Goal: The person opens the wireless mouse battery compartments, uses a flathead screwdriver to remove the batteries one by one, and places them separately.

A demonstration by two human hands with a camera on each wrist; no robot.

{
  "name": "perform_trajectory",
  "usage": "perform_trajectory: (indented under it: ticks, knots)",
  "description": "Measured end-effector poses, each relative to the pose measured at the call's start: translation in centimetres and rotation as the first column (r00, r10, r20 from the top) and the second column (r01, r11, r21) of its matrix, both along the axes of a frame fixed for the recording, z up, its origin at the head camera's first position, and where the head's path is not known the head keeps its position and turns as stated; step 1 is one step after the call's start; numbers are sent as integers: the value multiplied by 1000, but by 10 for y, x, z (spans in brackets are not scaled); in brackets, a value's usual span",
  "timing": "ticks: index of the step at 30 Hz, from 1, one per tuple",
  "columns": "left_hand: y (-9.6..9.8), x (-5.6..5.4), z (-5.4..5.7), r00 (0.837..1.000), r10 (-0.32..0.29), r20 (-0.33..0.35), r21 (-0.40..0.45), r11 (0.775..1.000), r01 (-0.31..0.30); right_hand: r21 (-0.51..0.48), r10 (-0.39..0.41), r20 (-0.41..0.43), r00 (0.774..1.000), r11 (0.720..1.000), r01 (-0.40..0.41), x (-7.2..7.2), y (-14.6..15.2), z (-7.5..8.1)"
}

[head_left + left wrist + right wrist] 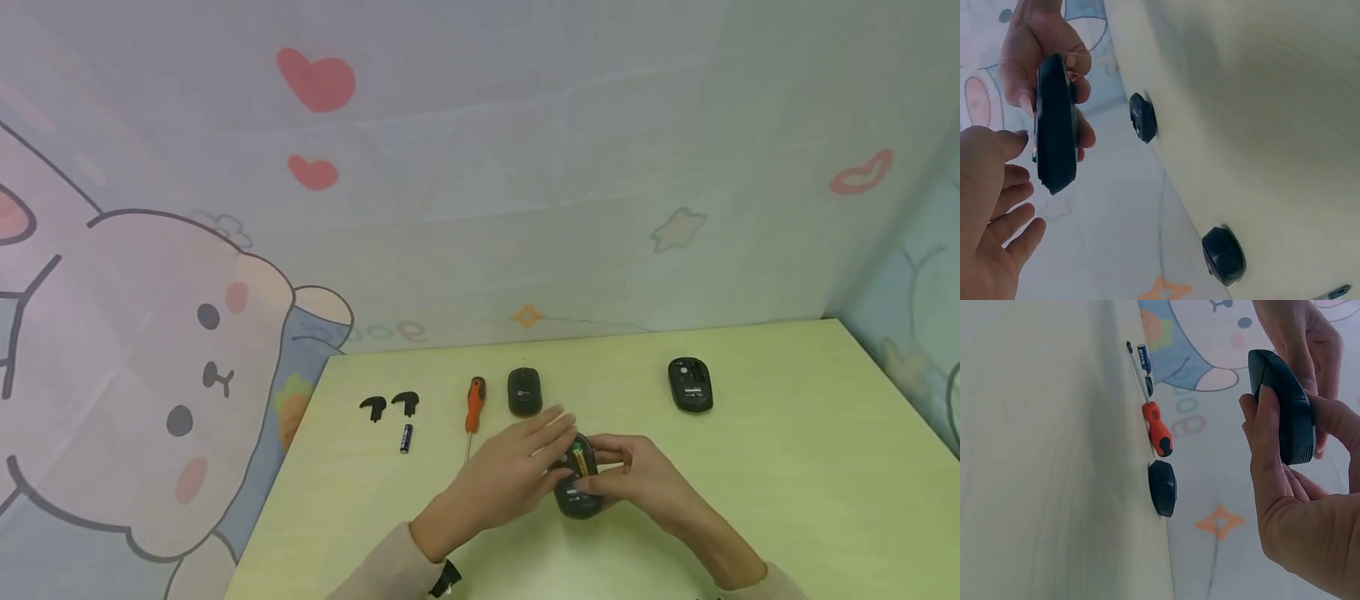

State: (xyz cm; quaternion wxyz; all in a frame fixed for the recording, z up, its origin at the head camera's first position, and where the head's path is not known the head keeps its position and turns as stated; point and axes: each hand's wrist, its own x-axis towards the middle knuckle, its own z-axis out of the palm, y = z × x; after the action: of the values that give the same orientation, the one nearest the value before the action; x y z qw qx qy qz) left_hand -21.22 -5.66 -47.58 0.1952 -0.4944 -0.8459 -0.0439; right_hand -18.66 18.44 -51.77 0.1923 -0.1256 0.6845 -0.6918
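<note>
Held up over the table is a black computer mouse (577, 502), its underside toward the head camera. In its uncovered battery slot lies a green and gold battery (580, 460). My right hand (651, 482) grips the mouse, thumb on the underside and fingers along the far side; the right wrist view also shows this right hand (1300, 500) around the mouse body (1282, 406). My left hand (508, 467) hovers at the mouse's left edge with fingers extended. In the left wrist view, the left hand's loosely spread fingers (1013, 206) hold nothing, the thumb tip close to the mouse (1057, 125).
Behind the hands sits another black mouse (524, 392), upright, beside an orange-handled screwdriver (476, 404). A third mouse (690, 384) lies underside up at the right. At left are a dark blue battery (406, 438) and two black curved pieces (406, 402). A printed cloth (570, 183) hangs behind the table.
</note>
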Motion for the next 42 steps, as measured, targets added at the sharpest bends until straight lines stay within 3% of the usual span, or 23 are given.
perform_trajectory:
  ticks: [5, 10, 17, 22, 25, 30, 32, 34, 36, 38, 42]
  knots:
    - [-1, -1, -4, 1000, -17, 0, -38, 999, 17, -3, 11, 1, 1000, 1000, -11, 2, -2, 1]
    - [-3, -1, -9, 999, -43, 14, 21, 999, 43, 0, -2, -3, 1000, 1000, 2, 2, -3, 0]
    - [-5, -2, -21, 978, -113, 175, 200, 977, 77, 3, -29, 12, 1000, 1000, 29, 3, -7, -3]
    - [-5, -1, -29, 963, -139, 230, 266, 961, 75, 6, -23, 19, 1000, 1000, 23, 3, -9, -4]
    - [-5, 0, -33, 960, -156, 234, 325, 943, 74, 7, -18, 33, 999, 1000, 18, 2, -10, -5]
    - [-5, 0, -41, 958, -197, 210, 443, 892, 86, 12, -4, 50, 999, 1000, 4, 3, -12, -7]
    - [-4, 0, -43, 950, -207, 235, 491, 869, 68, 17, -1, 54, 999, 1000, 0, 3, -13, -8]
    - [-3, 0, -44, 928, -221, 301, 539, 842, 26, 22, -1, 57, 998, 1000, 0, 4, -13, -8]
    - [-2, 2, -45, 887, -241, 393, 585, 810, -39, 25, 1, 56, 998, 1000, -2, 4, -13, -8]
    - [-1, 4, -44, 828, -254, 500, 605, 787, -124, 28, 1, 55, 998, 1000, -3, 4, -13, -7]
    - [0, 7, -42, 681, -235, 694, 558, 773, -302, 35, 3, 54, 999, 999, -5, 4, -12, -7]
